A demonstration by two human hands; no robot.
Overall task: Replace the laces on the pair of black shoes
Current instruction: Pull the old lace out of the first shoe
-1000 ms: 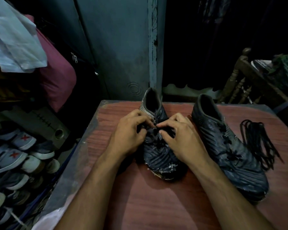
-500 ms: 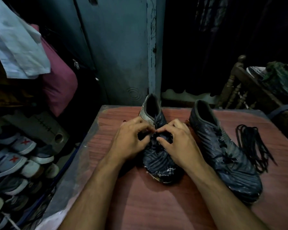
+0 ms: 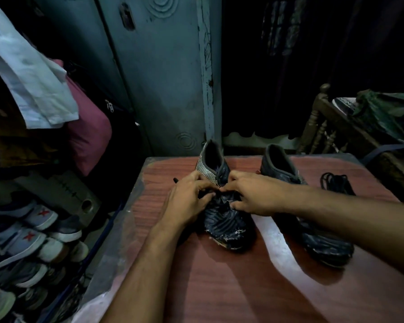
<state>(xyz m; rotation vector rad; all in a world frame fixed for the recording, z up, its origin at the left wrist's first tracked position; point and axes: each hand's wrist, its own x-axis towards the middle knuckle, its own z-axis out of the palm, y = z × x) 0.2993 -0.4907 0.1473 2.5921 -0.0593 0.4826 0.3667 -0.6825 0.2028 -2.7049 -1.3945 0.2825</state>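
Hands (image 3: 222,200) curled — on shoe (image 3: 226,220) laces

Single head-worn wide-angle view, looking forward and down from above the near edge of the reddish table (image 3: 243,287). Close range: both forearms enter from the bottom, table fills the lower centre. Faces a grey door (image 3: 163,78); shoe pile (image 3: 26,241) at lower-left edge. Strong edge distortion.
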